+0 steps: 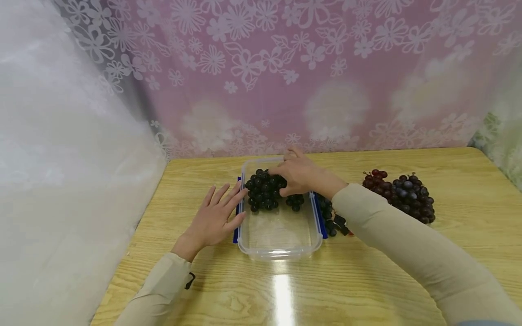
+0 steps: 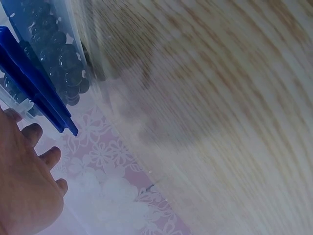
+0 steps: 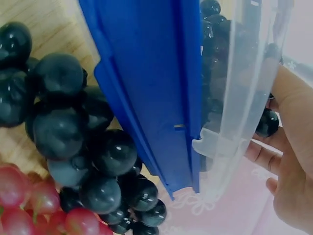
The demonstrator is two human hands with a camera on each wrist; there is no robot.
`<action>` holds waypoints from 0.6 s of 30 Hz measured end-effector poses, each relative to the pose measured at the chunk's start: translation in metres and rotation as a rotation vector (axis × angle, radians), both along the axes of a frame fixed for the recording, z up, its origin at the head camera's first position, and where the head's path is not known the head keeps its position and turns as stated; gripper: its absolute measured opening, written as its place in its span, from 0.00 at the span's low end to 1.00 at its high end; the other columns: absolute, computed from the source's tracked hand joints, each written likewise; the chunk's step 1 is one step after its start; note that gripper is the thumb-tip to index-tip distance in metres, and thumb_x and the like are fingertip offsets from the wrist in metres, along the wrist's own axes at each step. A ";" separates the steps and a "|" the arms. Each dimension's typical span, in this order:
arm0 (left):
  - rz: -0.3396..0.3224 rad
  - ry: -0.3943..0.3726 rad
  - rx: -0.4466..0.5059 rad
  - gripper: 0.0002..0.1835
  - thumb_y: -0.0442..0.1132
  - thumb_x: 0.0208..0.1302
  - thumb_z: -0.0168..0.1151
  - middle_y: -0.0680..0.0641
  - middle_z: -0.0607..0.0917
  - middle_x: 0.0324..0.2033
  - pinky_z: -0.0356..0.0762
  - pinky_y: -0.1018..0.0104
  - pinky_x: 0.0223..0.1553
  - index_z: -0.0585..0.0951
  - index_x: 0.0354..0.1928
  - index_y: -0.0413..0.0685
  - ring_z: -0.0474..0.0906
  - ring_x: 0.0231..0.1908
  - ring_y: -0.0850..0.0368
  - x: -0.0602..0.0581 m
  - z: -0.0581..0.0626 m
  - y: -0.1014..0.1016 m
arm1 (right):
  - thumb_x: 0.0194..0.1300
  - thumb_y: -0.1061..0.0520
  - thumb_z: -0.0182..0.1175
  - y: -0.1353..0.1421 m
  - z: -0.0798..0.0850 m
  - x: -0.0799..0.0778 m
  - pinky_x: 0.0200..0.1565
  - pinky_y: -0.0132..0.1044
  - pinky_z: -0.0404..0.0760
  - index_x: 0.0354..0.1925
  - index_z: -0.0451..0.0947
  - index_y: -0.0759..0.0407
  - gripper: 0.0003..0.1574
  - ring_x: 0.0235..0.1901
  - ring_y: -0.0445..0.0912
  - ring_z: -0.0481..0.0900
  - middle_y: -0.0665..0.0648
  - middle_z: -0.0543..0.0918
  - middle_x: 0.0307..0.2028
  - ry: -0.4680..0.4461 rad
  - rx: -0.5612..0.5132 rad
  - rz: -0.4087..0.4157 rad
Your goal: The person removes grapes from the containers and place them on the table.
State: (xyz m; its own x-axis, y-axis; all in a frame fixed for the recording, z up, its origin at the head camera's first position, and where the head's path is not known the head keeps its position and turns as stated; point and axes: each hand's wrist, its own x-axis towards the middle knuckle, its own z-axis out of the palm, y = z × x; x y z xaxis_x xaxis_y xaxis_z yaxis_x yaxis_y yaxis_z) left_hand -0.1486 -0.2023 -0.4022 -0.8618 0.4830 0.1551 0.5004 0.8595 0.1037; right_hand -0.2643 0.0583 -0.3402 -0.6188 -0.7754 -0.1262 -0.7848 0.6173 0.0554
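A clear plastic box [image 1: 279,246] with blue side latches holds black grapes [image 1: 265,190] toward its far end. Over the box's far right part, my right hand [image 1: 299,172] grips a bunch of black grapes [image 1: 295,202], and its palm hides much of the bunch. In the right wrist view, a dark grape [image 3: 267,122] shows between the fingers of that hand. My left hand [image 1: 216,217] lies at the box's left side, fingers straight and spread, fingertips at the rim beside the blue latch [image 2: 36,83].
Just right of the box lie more black grapes [image 3: 63,127], with red grapes [image 3: 44,200] near them. Farther right on the wooden table [image 1: 228,290] are a dark red bunch [image 1: 375,181] and a purple-black bunch [image 1: 412,197]. A pink flowered curtain [image 1: 269,104] hangs behind the table.
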 end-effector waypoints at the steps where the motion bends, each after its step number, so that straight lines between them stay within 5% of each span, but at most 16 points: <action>1: 0.001 0.001 0.000 0.33 0.62 0.73 0.33 0.51 0.51 0.73 0.31 0.47 0.69 0.55 0.75 0.58 0.45 0.72 0.48 0.000 0.000 0.000 | 0.58 0.38 0.63 0.001 -0.001 -0.002 0.67 0.57 0.38 0.63 0.71 0.45 0.36 0.59 0.57 0.69 0.52 0.79 0.56 0.000 -0.017 0.005; 18: 0.001 0.009 0.006 0.33 0.61 0.73 0.33 0.52 0.52 0.73 0.31 0.46 0.69 0.54 0.75 0.58 0.46 0.71 0.48 0.000 -0.001 -0.001 | 0.55 0.38 0.64 0.011 0.006 -0.004 0.66 0.57 0.44 0.54 0.78 0.43 0.29 0.47 0.52 0.74 0.48 0.83 0.40 0.043 -0.157 0.052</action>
State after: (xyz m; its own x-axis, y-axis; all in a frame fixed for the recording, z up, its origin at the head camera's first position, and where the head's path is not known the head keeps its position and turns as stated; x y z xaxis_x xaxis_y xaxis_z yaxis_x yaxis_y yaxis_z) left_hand -0.1491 -0.2037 -0.4028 -0.8608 0.4812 0.1659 0.5006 0.8593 0.1047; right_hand -0.2687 0.0691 -0.3338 -0.5795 -0.8146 0.0248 -0.8149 0.5796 -0.0039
